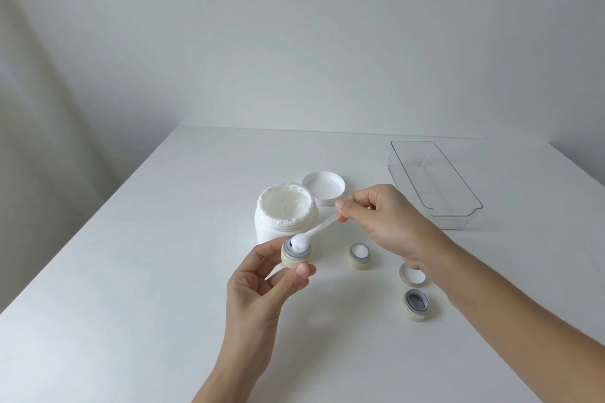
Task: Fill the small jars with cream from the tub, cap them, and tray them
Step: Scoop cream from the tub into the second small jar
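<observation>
My left hand (262,285) holds a small cream-coloured jar (294,259) above the table, thumb and fingers round its body. My right hand (383,219) pinches a clear spatula (322,226) whose cream-laden tip sits in the mouth of that jar. Behind them stands the open white tub (284,216), full of cream. A second small jar (359,255), with white cream in it, stands to the right. A third jar (416,304), open and dark inside, stands nearer me on the right. A small cap (413,277) lies partly under my right wrist.
The tub's white lid (323,187) lies upside down behind the tub. A clear plastic tray (435,183) sits at the back right, nothing in it. The white table's left edge (98,206) runs diagonally; a wall stands behind.
</observation>
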